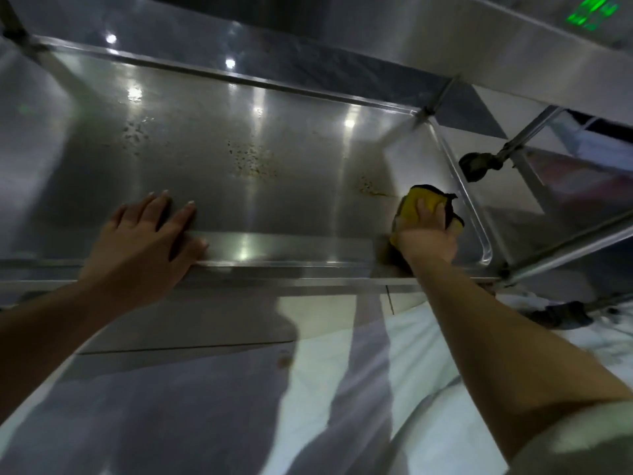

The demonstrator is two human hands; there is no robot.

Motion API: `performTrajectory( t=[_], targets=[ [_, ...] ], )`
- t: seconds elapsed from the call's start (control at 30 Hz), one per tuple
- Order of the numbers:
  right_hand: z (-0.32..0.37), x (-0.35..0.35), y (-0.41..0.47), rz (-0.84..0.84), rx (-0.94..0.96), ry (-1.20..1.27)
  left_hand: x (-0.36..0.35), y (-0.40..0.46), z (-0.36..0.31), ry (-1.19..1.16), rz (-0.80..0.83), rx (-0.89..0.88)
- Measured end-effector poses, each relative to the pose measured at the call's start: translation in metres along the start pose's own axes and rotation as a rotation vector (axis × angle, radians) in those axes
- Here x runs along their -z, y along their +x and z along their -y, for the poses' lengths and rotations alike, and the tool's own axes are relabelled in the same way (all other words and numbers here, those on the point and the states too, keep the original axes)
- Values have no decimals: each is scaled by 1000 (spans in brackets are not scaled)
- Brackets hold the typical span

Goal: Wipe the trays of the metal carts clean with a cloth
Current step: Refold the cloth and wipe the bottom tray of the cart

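A stainless steel cart tray [212, 166] fills the middle of the view, with brownish specks and stains on its surface. My right hand [428, 234] presses a folded yellow cloth [416, 202] with a dark edge onto the tray near its right front corner. My left hand [147, 241] lies flat on the tray's front rim, fingers spread over the edge onto the tray floor, holding nothing.
An upper shelf [394, 32] of the cart hangs above the tray's far side. Cart posts [435, 104] rise at the back right corner. A black caster wheel [474, 166] of a neighbouring cart sits to the right. Pale tiled floor [342, 389] lies below.
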State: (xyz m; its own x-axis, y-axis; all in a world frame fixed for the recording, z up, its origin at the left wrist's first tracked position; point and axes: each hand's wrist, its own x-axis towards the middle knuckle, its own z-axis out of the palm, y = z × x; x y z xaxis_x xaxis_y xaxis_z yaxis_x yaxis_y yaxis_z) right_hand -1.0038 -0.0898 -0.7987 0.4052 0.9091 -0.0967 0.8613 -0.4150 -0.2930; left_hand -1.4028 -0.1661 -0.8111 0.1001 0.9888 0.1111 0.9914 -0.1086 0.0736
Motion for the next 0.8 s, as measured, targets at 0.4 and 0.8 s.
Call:
performTrajectory(
  t=[0.4,0.8],
  targets=[
    [27,2,-19,234,807,40,4,0,2,-2,79,14],
    [-53,24,28,-46,35,-117,16,-3,-8,-33,68,22]
  ],
)
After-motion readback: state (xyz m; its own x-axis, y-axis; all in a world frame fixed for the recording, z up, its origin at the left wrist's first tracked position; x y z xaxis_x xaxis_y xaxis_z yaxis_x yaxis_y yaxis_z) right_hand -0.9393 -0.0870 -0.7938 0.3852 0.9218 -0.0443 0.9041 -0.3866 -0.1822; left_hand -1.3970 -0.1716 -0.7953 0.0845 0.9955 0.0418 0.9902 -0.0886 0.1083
